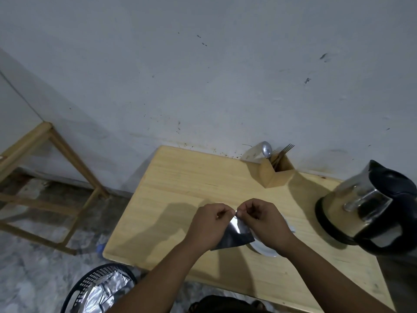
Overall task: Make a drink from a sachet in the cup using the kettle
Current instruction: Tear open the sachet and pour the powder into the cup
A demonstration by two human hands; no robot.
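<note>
Wooden table (180,177) against a scuffed pale wall (203,75). At far edge, wooden cutlery holder (278,171) with spoon (266,149) and fork (286,149) upright. At right, steel kettle (370,204) with black lid, handle and base, standing on the tabletop, well apart from the hands. At left, on the floor, wooden frame (47,168); near left, black perforated basket (97,288) lined with crumpled foil, below the table edge.

Centre: 2 hands held close together above the table. Left hand (209,222) and right hand (264,220) both closed in a pinch on the top edge of the sachet (234,236), thumbs and forefingers almost touching each other. Sachet silvery-grey, glossy, hanging down toward the near side, creased, its lower corner tilted right. White cup (264,248) on the table directly beneath the right hand and wrist, largely hidden by them and by the sachet; only its near rim visible; contents not discernible. Whether the sachet is torn open: not discernible.
</note>
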